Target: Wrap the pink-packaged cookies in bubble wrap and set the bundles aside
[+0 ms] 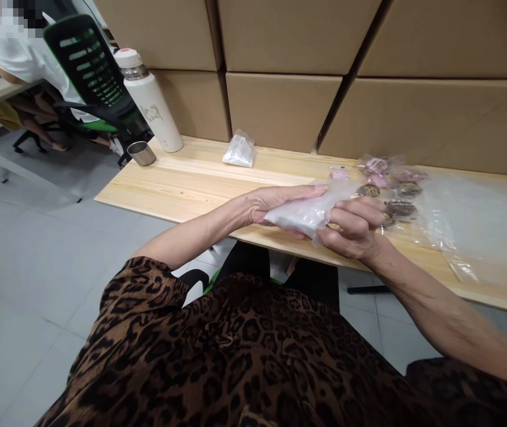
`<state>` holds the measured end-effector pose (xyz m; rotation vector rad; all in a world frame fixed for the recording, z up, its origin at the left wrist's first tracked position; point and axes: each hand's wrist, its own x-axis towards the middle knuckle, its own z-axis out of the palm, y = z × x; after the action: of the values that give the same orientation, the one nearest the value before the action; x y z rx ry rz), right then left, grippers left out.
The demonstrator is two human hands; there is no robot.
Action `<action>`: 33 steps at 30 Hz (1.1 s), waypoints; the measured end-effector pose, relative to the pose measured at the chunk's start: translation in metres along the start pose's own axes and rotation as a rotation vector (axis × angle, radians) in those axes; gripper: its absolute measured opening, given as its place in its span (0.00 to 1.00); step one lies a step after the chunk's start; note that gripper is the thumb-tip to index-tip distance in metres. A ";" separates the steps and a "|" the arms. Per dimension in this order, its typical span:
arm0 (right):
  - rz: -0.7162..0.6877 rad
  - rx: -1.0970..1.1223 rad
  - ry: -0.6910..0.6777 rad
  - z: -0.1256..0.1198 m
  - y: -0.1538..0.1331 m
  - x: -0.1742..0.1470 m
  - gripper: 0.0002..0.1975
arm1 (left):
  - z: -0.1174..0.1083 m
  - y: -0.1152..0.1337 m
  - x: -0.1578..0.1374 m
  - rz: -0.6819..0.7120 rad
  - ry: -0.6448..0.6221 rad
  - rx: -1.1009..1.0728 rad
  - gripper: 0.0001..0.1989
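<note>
A whitish translucent plastic bag [300, 214] is held between my two hands, above the front edge of the wooden table. My left hand [275, 204] is closed around its left side, thumb on top and fingers beneath. At the bag's right end, the curled fingers of my right hand [354, 227] grip the plastic. Whatever the bag contains cannot be made out. Just beyond my right hand lie several small clear packets with pink items [376, 169] and brown patterned items [402, 209], partly hidden by the hand.
Flat clear plastic bags [493, 219] cover the table's right part. A small filled packet [239, 149] lies near stacked cardboard boxes [284, 110] at the back. A white bottle [153, 107] and metal cup [142, 153] stand at the left end. Behind, a person sits in a green-black chair [91, 71].
</note>
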<state>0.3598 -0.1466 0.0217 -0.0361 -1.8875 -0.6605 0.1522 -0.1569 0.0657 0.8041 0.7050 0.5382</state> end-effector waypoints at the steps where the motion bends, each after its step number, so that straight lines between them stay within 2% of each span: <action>1: 0.020 -0.053 0.034 0.003 0.001 -0.001 0.06 | 0.001 0.001 -0.001 0.042 0.042 -0.019 0.18; 2: 0.065 -0.096 0.055 0.006 0.002 -0.004 0.05 | 0.002 0.002 -0.002 0.105 0.106 -0.038 0.20; 4: 0.172 -0.126 0.054 0.013 0.007 -0.013 0.03 | 0.000 0.005 -0.002 0.242 0.262 -0.061 0.33; 6: 0.244 -0.103 -0.063 0.022 0.015 -0.028 0.12 | -0.006 0.008 0.004 0.337 0.395 -0.051 0.43; 7: 0.270 -0.090 -0.160 0.028 0.020 -0.035 0.16 | -0.011 0.010 0.009 0.364 0.435 -0.033 0.43; 8: 0.300 -0.084 -0.258 0.036 0.027 -0.042 0.18 | -0.018 0.012 0.015 0.392 0.458 -0.009 0.39; 10: 0.385 -0.079 -0.434 0.053 0.042 -0.052 0.18 | -0.034 0.019 0.029 0.456 0.473 0.047 0.26; 12: 0.462 -0.074 -0.551 0.073 0.059 -0.056 0.18 | -0.054 0.028 0.045 0.525 0.515 0.104 0.13; 14: 0.500 -0.078 -0.633 0.093 0.074 -0.055 0.19 | -0.074 0.039 0.059 0.583 0.633 0.176 0.08; 16: 0.519 -0.087 -0.703 0.113 0.085 -0.052 0.20 | -0.092 0.051 0.070 0.617 0.762 0.319 0.10; 20: 0.530 -0.067 -0.788 0.141 0.092 -0.048 0.21 | -0.114 0.065 0.075 0.527 0.944 0.877 0.19; 22: 0.527 -0.045 -0.819 0.149 0.089 -0.048 0.21 | -0.119 0.064 0.072 0.461 1.015 1.209 0.23; 25: 0.535 -0.006 -0.882 0.154 0.085 -0.048 0.20 | -0.125 0.055 0.066 0.460 1.094 1.598 0.25; 27: 0.553 0.044 -0.930 0.154 0.082 -0.047 0.22 | -0.131 0.048 0.065 0.420 1.106 1.707 0.22; 30: 0.612 0.126 -0.988 0.152 0.080 -0.043 0.26 | -0.139 0.041 0.067 0.287 1.090 1.677 0.24; 33: 0.684 0.181 -1.050 0.149 0.077 -0.038 0.28 | -0.142 0.038 0.070 0.253 1.087 1.631 0.25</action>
<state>0.2738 -0.0029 -0.0176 -1.0331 -2.6758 0.0666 0.0863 -0.0231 0.0007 2.1688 2.1674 0.5389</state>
